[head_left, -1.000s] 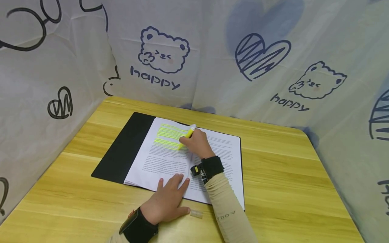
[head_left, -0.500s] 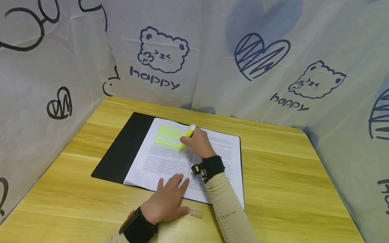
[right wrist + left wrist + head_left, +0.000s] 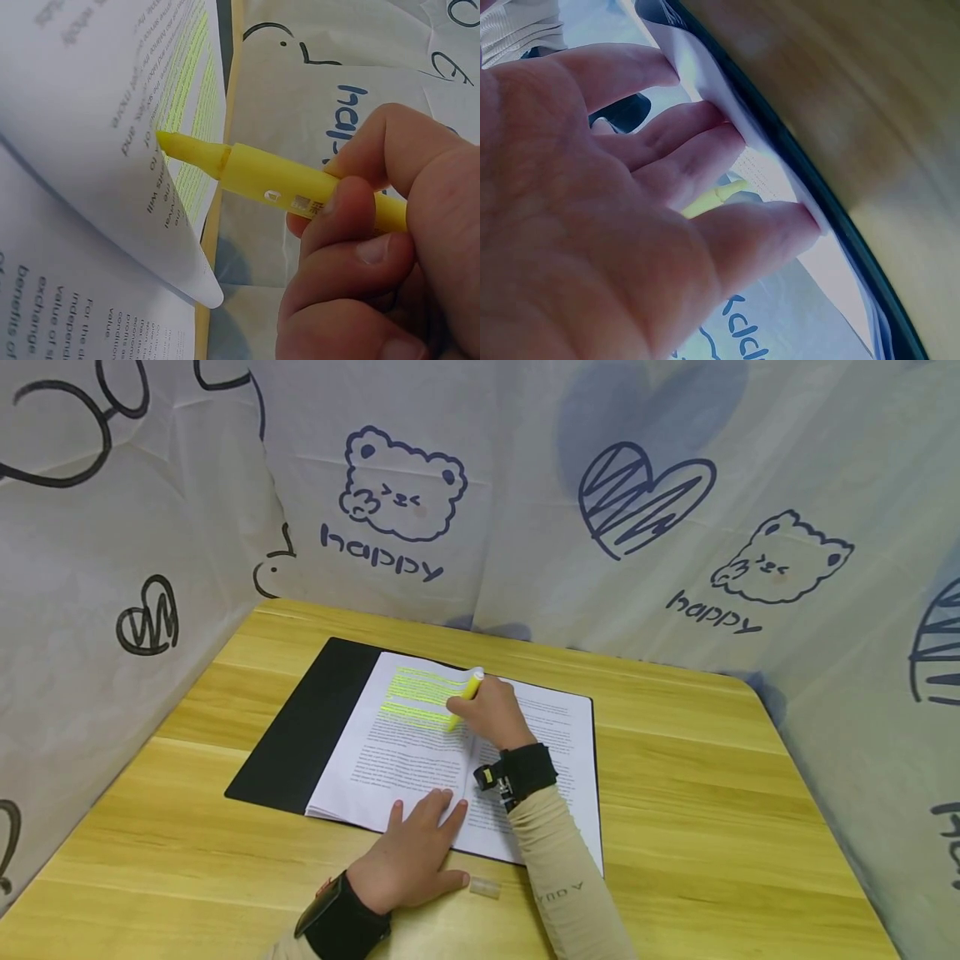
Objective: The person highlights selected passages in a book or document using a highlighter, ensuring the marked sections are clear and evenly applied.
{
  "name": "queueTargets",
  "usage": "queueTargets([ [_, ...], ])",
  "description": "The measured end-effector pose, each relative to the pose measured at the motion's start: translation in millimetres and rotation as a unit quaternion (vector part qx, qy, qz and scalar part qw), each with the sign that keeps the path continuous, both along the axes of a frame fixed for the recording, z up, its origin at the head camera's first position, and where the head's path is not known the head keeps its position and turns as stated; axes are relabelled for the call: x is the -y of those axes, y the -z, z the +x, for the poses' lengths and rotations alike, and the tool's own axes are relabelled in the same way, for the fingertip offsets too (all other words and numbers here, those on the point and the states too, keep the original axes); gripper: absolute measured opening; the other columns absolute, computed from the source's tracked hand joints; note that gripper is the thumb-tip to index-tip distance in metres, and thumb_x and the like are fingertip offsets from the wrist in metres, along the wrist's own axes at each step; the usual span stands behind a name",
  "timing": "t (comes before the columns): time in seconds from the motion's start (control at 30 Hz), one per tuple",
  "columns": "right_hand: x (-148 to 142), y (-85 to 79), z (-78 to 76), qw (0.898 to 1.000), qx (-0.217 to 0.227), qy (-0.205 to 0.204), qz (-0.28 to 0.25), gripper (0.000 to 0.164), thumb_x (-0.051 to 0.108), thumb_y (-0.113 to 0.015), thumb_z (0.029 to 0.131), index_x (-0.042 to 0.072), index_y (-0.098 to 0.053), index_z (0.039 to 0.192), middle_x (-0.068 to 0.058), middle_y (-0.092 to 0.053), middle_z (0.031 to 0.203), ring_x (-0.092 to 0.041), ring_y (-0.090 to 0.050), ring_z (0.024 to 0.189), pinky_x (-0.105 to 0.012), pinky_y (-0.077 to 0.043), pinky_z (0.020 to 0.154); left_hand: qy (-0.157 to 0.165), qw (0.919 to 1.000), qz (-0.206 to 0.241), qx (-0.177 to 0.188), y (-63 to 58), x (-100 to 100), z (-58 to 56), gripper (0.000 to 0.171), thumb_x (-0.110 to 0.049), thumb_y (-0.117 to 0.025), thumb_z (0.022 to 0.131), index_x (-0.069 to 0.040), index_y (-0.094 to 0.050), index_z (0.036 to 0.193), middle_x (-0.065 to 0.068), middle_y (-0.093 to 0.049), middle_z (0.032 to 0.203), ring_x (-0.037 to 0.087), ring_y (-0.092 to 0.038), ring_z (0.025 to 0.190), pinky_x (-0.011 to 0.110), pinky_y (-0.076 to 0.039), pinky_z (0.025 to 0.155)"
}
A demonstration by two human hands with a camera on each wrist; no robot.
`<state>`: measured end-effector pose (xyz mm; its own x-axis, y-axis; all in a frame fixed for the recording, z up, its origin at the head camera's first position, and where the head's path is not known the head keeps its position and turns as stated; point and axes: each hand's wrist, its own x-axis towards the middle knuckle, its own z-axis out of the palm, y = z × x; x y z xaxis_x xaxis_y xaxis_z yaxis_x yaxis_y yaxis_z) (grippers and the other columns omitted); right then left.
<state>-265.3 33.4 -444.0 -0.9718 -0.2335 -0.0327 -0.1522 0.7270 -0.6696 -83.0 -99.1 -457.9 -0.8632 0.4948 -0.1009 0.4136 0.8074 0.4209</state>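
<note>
My right hand (image 3: 491, 710) pinches a yellow highlighter (image 3: 277, 180) between thumb and fingers. Its chisel tip meets the left page of an open printed document (image 3: 405, 768), near the fold. Yellow bands cover several lines in the upper part of that page. My left hand (image 3: 412, 856) lies spread, fingertips resting on the lower edge of the left page and thumb on the table. In the left wrist view the fingertips (image 3: 802, 225) touch the paper's edge. Beside the left thumb sits a small clear cap-like piece (image 3: 484, 887).
The pages lie in a black folder (image 3: 300, 727) whose cover spreads to the left. Beneath is a yellow wood-grain table (image 3: 697, 793). White cloth walls (image 3: 525, 527) with blue drawings stand close behind the table and along its sides.
My right hand has slid slightly to the right with the highlighter, along a text line toward the fold, and the yellow band reaches farther right. The left hand stays in place.
</note>
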Motion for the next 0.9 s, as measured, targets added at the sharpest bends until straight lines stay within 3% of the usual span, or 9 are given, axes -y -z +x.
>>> queueTargets([
  [0.9,-5.2,-8.0,1.0,1.000,-0.005,0.004,0.027,0.031,0.036,-0.064,0.083,0.008,-0.055,0.073,-0.003,-0.042,0.063,-0.020,-0.046,0.056,-0.032,-0.037,0.053,-0.003,1.0000,0.001,0.001,-0.3,-0.6,0.6,0.082,-0.049,-0.066,0.083,-0.002,-0.038,0.145,0.019,-0.032,0.150,0.032,-0.026,0.140,0.067,-0.022,0.102],
])
